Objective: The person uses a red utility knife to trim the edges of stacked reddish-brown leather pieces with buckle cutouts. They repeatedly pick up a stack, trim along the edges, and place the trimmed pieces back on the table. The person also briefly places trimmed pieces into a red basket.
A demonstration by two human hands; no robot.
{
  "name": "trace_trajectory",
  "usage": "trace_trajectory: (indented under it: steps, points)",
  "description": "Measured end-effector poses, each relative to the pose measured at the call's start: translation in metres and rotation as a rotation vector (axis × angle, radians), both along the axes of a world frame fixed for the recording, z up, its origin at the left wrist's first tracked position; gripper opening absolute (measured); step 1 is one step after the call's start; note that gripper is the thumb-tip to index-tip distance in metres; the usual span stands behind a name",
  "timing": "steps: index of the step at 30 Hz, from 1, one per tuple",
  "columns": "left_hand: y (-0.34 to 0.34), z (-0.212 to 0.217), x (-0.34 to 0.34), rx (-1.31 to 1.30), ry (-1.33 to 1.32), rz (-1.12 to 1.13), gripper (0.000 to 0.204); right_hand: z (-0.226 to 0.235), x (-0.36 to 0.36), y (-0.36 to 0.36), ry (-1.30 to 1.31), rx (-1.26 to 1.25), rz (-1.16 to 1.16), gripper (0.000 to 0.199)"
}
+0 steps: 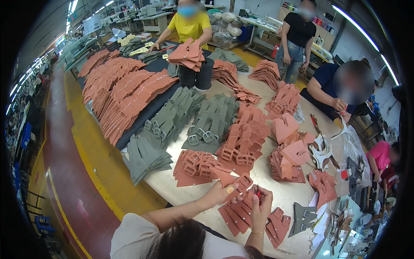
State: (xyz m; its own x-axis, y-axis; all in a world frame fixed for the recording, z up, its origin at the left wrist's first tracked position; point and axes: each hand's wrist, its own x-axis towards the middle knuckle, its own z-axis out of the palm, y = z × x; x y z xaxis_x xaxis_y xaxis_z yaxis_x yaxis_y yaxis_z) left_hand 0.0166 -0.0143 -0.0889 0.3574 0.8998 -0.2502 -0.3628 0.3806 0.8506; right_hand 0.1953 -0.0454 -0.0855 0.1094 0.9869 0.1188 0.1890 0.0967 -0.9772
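Observation:
My left hand (219, 193) is closed on a terracotta strap piece with a covered buckle (244, 183), held up over the table's near edge. Close by on the right, my right hand (261, 203) grips a small red-and-black pointed tool (257, 191); its exact kind is too small to make out. Beneath both hands lies a fan of flat terracotta pieces (233, 219). Just beyond my left hand is a heap of terracotta buckled straps (195, 165). Right of my right wrist rest more terracotta pieces (278, 225) and a dark green buckled piece (302, 219).
Bundles of green buckled straps (210, 123) and terracotta straps (246, 136) cover the middle of the table (166, 186). Large terracotta rows (125, 93) spread at the far left. A person in yellow (189, 26) stands across, another in dark blue (321, 86) works at the right.

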Motion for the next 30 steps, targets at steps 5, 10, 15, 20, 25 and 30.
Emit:
trace_trajectory:
  steps: [5,10,15,20,25,30]
  points:
    - [0.007,-0.018,0.005,0.008,-0.049,0.081,0.035,-0.009,-0.005,0.007,0.134,-0.018,0.026,0.025]
    - [0.011,-0.027,0.008,0.132,0.138,0.177,0.038,-0.018,-0.002,0.011,-0.004,0.019,0.008,0.023]
    - [0.016,-0.011,0.008,-0.033,0.015,0.144,0.035,-0.020,0.001,0.010,-0.159,0.061,-0.042,0.019]
    - [0.021,0.002,0.011,0.021,0.001,0.077,0.036,-0.011,0.002,0.011,-0.100,0.041,-0.056,0.025]
    - [0.020,0.000,0.009,0.058,0.037,0.051,0.031,-0.004,-0.001,0.007,-0.203,0.091,-0.097,0.026]
    - [0.020,-0.003,0.007,0.045,-0.008,0.033,0.029,-0.003,-0.004,0.009,-0.151,-0.007,-0.059,0.032]
